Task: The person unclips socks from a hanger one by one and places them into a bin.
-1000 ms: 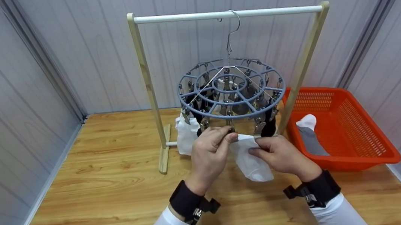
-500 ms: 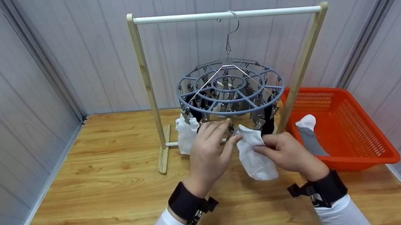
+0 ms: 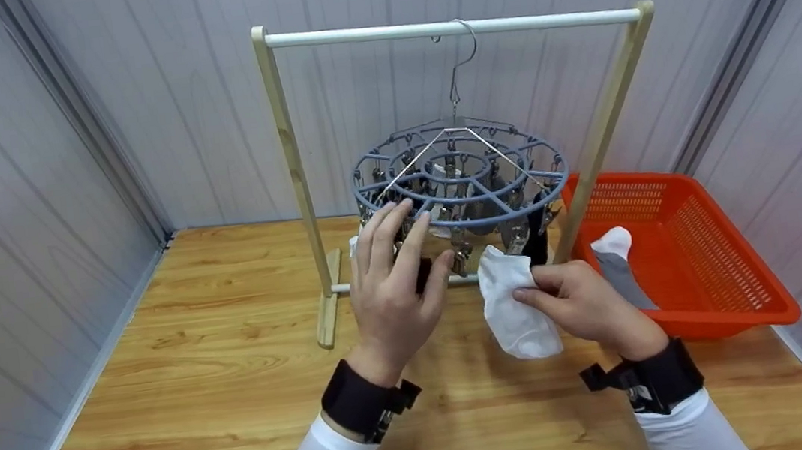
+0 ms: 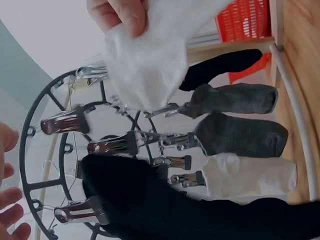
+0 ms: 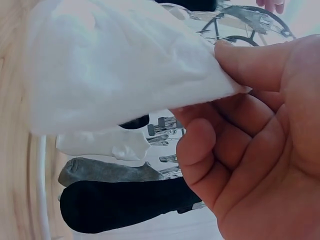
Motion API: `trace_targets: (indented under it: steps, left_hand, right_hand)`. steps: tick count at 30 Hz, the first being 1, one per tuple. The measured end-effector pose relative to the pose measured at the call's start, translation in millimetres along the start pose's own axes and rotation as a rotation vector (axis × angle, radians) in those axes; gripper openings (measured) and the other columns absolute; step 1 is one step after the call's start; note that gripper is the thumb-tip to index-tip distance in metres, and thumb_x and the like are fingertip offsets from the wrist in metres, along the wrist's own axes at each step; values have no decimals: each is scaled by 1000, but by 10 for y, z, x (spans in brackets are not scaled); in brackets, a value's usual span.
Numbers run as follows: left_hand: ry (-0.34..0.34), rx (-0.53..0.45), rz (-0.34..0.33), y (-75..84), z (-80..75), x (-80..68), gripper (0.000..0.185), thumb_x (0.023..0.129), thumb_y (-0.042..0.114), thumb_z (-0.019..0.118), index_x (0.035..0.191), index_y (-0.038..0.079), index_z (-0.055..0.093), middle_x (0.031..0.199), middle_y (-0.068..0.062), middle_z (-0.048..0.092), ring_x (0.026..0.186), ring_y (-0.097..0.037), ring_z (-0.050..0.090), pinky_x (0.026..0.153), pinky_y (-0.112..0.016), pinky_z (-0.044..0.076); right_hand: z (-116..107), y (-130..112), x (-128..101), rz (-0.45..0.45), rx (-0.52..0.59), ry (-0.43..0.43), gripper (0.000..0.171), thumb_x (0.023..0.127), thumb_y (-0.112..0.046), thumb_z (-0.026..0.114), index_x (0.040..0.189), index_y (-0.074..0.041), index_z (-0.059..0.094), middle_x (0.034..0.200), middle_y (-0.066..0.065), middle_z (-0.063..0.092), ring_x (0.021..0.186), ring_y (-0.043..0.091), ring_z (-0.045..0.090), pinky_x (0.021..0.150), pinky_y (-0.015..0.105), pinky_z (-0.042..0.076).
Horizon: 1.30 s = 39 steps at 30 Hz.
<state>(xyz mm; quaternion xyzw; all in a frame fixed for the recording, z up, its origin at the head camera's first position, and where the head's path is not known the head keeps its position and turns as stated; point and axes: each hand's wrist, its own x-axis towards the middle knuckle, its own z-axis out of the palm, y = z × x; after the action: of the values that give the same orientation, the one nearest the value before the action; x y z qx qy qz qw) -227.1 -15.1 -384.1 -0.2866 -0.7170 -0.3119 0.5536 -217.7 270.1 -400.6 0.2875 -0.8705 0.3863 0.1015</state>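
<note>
The wooden rack holds a round clip hanger on just one hook, so a bump could make it swing and the clips slip away. The orange basket sits to the right. The left hand is spread loose by the rim, gripping nothing. The right hand pinches the white sock, just under the clips; a weak pinch could drop it on the table.

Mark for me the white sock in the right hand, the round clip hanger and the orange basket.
white sock (image 3: 513, 310), head view, middle of the sock's body.
round clip hanger (image 3: 467, 226), head view, front edge of the grey-blue ring.
orange basket (image 3: 759, 316), head view, near right rim.
</note>
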Motion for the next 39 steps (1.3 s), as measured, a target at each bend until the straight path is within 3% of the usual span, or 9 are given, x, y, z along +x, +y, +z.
trace_targets:
  steps: [6, 12, 19, 25, 31, 33, 39]
  left_hand:
    - [-68, 12, -17, -32, 8, -14, 52, 100, 25, 84, 144, 2, 71, 150, -21, 67, 149, -39, 55, 128, -57, 38]
    - [-85, 24, -10, -25, 14, -29, 47, 102, 26, 81, 141, 0, 73, 145, -20, 69, 144, -38, 60, 122, -62, 44]
    - [-118, -2, -15, -12, 14, -32, 45, 104, 25, 79, 141, 0, 73, 145, -20, 69, 143, -37, 60, 126, -51, 43]
    - [-119, -15, -11, 7, 23, -31, 46, 102, 25, 82, 140, 0, 74, 144, -21, 69, 145, -39, 58, 127, -52, 42]
    - [-129, -3, -14, 18, 18, -32, 47, 103, 27, 81, 143, 2, 73, 146, -19, 69, 145, -37, 58, 127, -51, 42]
    - [-131, -5, -14, 18, 17, -31, 48, 103, 27, 81, 143, 2, 73, 146, -19, 69, 144, -36, 58, 127, -50, 42]
    - [-135, -23, -12, 20, 23, -33, 52, 101, 28, 84, 143, 1, 71, 147, -19, 68, 143, -35, 58, 126, -50, 43]
  right_hand:
    - [-54, -30, -7, 14, -26, 3, 22, 104, -15, 81, 85, -19, 69, 69, -16, 37, 61, 9, 48, 56, 25, 40]
    - [-121, -24, -24, 54, -44, 20, 25, 104, -16, 81, 83, -19, 68, 68, -13, 39, 59, 10, 47, 53, 25, 40]
    - [-207, 62, -30, 108, -60, 59, 27, 105, -19, 80, 81, -17, 67, 67, -11, 41, 61, 12, 48, 55, 25, 40]
    - [-314, 177, -50, 136, -64, 89, 30, 107, -16, 77, 80, -15, 64, 69, -7, 44, 63, 14, 48, 58, 25, 40]
    - [-415, 272, -87, 161, -101, 125, 8, 107, -13, 75, 105, -9, 82, 85, 0, 72, 73, 15, 59, 63, 23, 48]
    - [-446, 293, -101, 169, -120, 140, 12, 107, -11, 75, 113, -7, 85, 93, 2, 77, 78, 15, 61, 67, 22, 49]
    - [-539, 338, -149, 212, -144, 205, 17, 108, -8, 71, 118, -6, 85, 107, 9, 82, 85, 16, 63, 73, 20, 50]
